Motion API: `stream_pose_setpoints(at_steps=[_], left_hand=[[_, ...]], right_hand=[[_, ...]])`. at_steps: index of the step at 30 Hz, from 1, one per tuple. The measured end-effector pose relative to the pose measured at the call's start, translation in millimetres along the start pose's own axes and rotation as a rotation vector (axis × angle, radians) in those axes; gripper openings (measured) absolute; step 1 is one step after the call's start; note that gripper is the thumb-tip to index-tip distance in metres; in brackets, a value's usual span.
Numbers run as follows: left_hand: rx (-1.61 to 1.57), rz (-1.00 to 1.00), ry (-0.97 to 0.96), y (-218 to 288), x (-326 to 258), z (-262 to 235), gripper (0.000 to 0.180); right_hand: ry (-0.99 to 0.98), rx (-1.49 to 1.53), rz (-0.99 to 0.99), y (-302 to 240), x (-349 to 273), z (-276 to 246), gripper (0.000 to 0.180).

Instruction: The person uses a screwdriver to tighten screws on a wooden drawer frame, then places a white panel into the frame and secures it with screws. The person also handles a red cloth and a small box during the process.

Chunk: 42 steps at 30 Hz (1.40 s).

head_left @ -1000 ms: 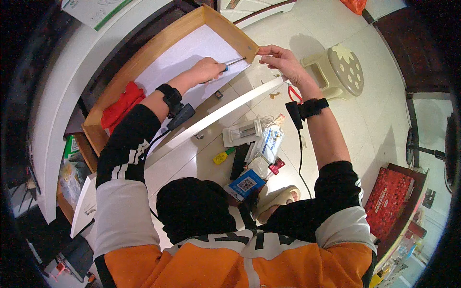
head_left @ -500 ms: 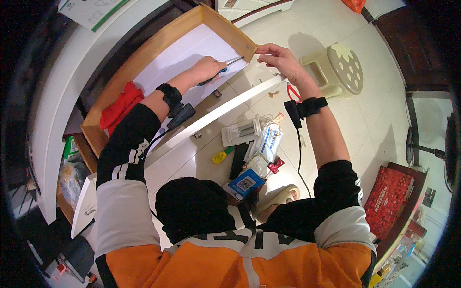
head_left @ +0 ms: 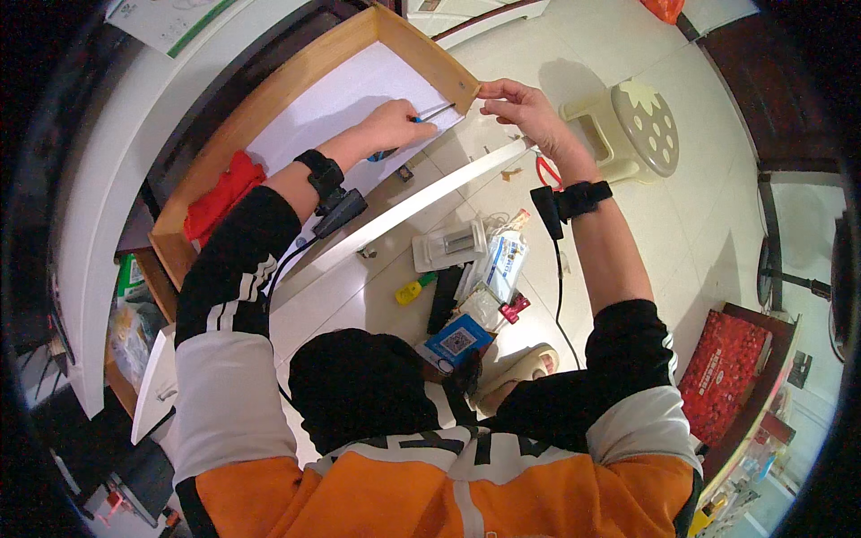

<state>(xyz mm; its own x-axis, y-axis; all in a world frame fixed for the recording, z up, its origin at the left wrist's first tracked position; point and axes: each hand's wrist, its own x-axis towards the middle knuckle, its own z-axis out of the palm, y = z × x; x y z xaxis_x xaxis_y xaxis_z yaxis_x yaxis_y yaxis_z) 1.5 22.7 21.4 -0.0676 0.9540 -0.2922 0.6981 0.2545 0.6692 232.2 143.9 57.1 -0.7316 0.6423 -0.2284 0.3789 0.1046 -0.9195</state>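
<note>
My left hand [head_left: 395, 125] is closed round a screwdriver [head_left: 439, 113] with a blue and black handle. Its thin metal shaft points toward the inner right corner of an open wooden drawer [head_left: 336, 56] with a white bottom. At that same corner, the bent fingers of my right hand [head_left: 534, 117] grip the outer edge; whether anything small sits between thumb and forefinger I cannot make out. A long white panel [head_left: 430, 199] runs along the drawer's near side, below both hands. Inside the drawer, toward its left end, lies a red cloth [head_left: 222, 199].
Right of my right hand stands a beige stool [head_left: 647, 130]. Red-handled scissors [head_left: 547, 170] lie by my wrist. On the floor before me are a clear plastic case [head_left: 448, 247], a yellow-green tool [head_left: 414, 289], a blue card [head_left: 457, 341] and packets. A red box [head_left: 725, 372] stands far right.
My left hand has turned slightly on the screwdriver, its thumb now stretched along toward the shaft. The right hand stays at the drawer corner.
</note>
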Motion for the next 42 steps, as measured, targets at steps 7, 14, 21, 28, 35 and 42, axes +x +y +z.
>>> stream_pose_setpoints(at_steps=[7, 14, 21, 28, 35, 42], left_hand=[[-0.47, -0.196, -0.266, -2, 0, -9, 0.036], [-0.484, -0.234, -0.2, -4, -8, -11, 0.033], [0.323, 0.148, 0.269, -17, -10, 7, 0.036], [-0.234, -0.136, -0.122, -16, -10, -6, 0.029], [-0.178, -0.122, -0.114, -16, -11, -4, 0.025], [0.233, 0.262, 0.358, -23, -12, 10, 0.029]], right_hand=[[0.011, 0.033, -0.004, 1, 1, 1, 0.033], [0.035, 0.119, 0.003, -7, -5, 4, 0.031], [0.015, 0.097, 0.021, -9, -4, 4, 0.03], [0.054, 0.128, 0.023, -10, -5, 5, 0.028], [0.049, 0.148, 0.032, -14, -7, 6, 0.027], [0.054, 0.13, 0.028, -14, -6, 6, 0.026]])
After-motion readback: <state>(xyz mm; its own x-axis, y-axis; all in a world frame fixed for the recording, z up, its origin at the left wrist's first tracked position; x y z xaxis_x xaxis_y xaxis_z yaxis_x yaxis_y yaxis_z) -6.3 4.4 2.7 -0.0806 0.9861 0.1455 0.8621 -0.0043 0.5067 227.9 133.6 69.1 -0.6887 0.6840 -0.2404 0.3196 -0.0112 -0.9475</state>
